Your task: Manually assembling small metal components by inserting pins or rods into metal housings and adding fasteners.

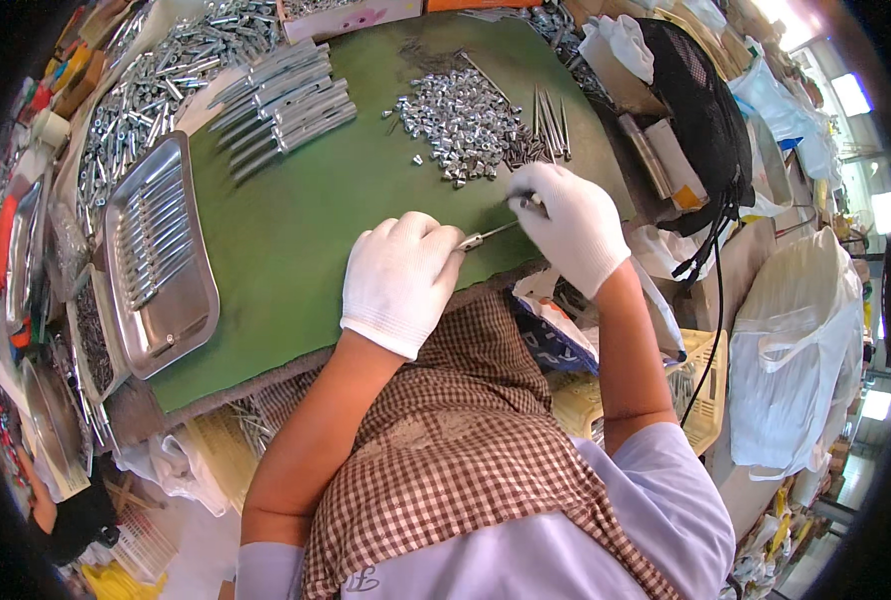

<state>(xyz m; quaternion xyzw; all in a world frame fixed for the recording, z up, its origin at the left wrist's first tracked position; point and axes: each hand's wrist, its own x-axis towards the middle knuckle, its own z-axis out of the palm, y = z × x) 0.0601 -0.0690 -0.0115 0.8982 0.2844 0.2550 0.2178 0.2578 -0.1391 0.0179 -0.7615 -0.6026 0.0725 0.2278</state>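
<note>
Both my hands wear white knit gloves and work over the green mat [296, 230]. My left hand [403, 280] is closed on a small silver metal fitting [473, 241], whose end pokes out past the fingertips. My right hand [571, 222] is closed round a thin metal rod [502, 229] that reaches left to the fitting; whether it sits inside is too small to tell. Dark metal shows between the right fingers. Beyond the hands lies a pile of small silver sleeves [456, 120], beside dark screws [528, 148] and several loose thin rods [554, 125].
Silver pointed tools [291, 110] lie in a row at the far left of the mat. A metal tray [206, 295] holds slender metal pieces [154, 240]. Behind it is a heap of metal parts [131, 130]. A black mesh bag [701, 110] and dangling cable [718, 300] border the right.
</note>
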